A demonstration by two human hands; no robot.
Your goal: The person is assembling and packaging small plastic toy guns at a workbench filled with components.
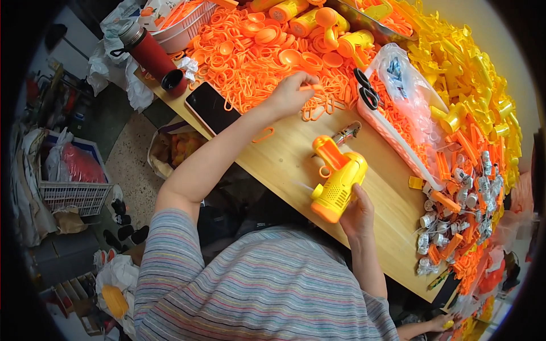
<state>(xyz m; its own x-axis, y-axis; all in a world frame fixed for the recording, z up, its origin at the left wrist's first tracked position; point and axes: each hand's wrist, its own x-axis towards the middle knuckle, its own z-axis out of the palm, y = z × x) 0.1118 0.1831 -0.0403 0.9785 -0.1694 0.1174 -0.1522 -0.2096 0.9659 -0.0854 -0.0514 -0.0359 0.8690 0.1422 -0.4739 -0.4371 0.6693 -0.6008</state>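
My right hand grips a yellow and orange plastic toy from its right side, above the front edge of the table. The toy has a vent grille, a small ring on its left side and an orange open-topped part at its far end. My left hand is stretched out to the near edge of a heap of orange plastic parts. Its fingers pinch a small orange plastic piece. Several orange loops lie just beneath that hand. A metal-tipped tool rests on the wood behind the toy.
On the wooden table, a black phone and red flask stand left. Black-handled scissors lie on a white-rimmed tray. Yellow parts and small motors pile up right. Another person's hand shows lower right.
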